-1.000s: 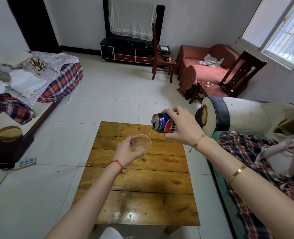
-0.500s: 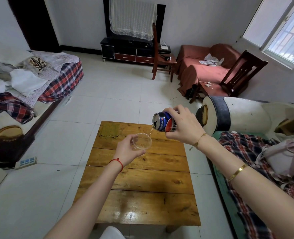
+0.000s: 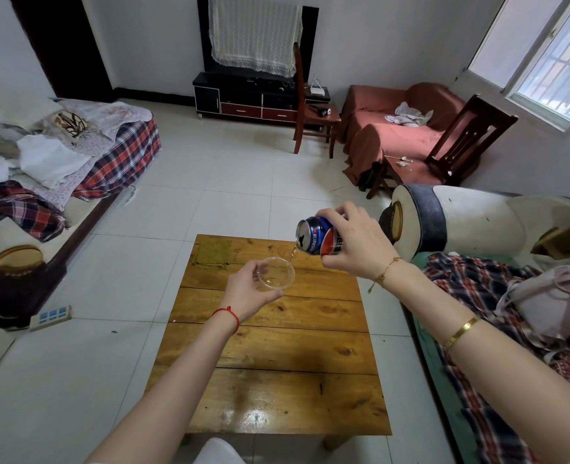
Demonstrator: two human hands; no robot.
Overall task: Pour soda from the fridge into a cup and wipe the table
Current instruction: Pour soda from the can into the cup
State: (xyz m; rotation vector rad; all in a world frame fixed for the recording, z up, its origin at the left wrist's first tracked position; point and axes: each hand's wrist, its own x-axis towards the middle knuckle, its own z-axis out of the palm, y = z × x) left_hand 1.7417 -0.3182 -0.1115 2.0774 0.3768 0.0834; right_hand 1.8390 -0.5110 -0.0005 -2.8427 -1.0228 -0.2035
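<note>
My left hand [image 3: 247, 289] holds a clear plastic cup [image 3: 276, 273] from its left side, above the wooden table [image 3: 277, 356]. My right hand [image 3: 357, 242] grips a blue soda can [image 3: 317, 236], tipped to the left with its opening over the cup's right rim. A thin stream of soda [image 3: 293, 253] runs from the can into the cup. A little liquid lies at the cup's bottom. A green cloth [image 3: 212, 252] lies flat at the table's far left corner.
A sofa with plaid covers [image 3: 497, 329] runs along the table's right side, and another covered sofa [image 3: 59, 162] stands at the left. A power strip [image 3: 51, 317] lies on the tiled floor to the left. Wooden chairs and a TV cabinet [image 3: 253, 98] stand at the back.
Both hands have stayed almost in place over the table. The can stays tipped and soda keeps running into the cup.
</note>
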